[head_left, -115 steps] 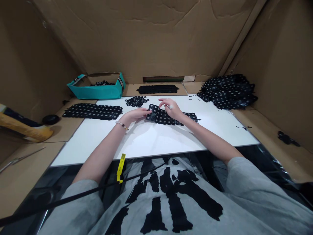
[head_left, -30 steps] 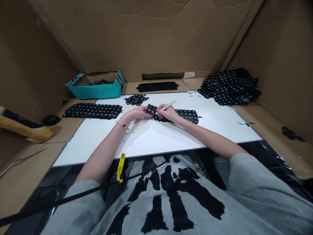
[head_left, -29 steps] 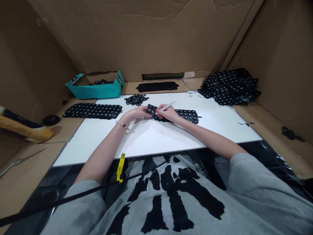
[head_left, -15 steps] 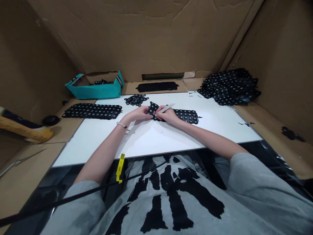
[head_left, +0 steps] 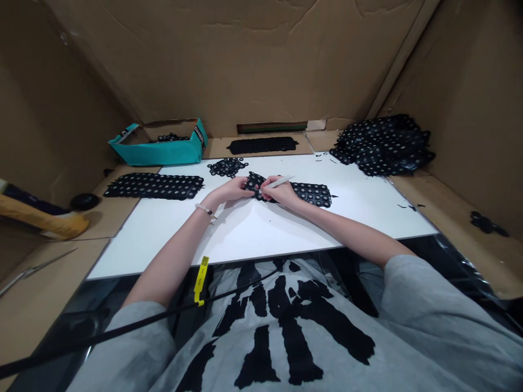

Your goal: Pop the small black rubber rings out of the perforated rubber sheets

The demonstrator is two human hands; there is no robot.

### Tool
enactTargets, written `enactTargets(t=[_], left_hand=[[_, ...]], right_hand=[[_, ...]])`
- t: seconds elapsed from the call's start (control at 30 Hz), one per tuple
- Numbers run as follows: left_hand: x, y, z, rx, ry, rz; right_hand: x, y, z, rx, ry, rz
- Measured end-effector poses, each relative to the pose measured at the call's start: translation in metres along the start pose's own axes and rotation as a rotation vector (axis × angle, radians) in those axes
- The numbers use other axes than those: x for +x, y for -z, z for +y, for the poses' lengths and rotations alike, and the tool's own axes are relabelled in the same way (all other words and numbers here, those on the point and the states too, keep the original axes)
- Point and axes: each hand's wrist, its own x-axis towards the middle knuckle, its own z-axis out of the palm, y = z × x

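Observation:
A black sheet with rows of round pale-centred spots (head_left: pixel 312 194) lies on the white board (head_left: pixel 261 234), its left end raised between my hands. My left hand (head_left: pixel 233 189) pinches that left end between thumb and fingers. My right hand (head_left: pixel 281 193) is closed around a white pen-like tool (head_left: pixel 283 181), whose lower tip is at the sheet, close to my left fingertips. The exact contact of the tip is too small to tell. A heap of small black rings (head_left: pixel 227 166) lies just behind my left hand.
A teal box (head_left: pixel 163 152) holding black rings stands at the back left. Other spotted sheets (head_left: pixel 154 185) lie at the left, with a large pile (head_left: pixel 384 144) at the back right. A dark strip stack (head_left: pixel 262 144) lies behind. Scissors (head_left: pixel 36 268) rest at far left.
The raised left end of the sheet has tilted slightly lower and to the left. My right hand and the tool have shifted very slightly.

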Motion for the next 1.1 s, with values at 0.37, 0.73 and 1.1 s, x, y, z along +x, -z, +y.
enactTargets(t=[0.37,0.73,1.1], left_hand=[[-0.002,-0.004,0.01,-0.37,0.21,-0.016],[0.006,-0.003,-0.005,-0.37,0.179,-0.044],[0.01,0.006,-0.015,-0.423,0.224,-0.088]], right_hand=[[-0.001,-0.004,-0.004,-0.12,0.011,0.004],[0.0,-0.005,-0.005,-0.283,0.093,0.005],[0.007,0.002,-0.007,-0.256,0.096,-0.06]])
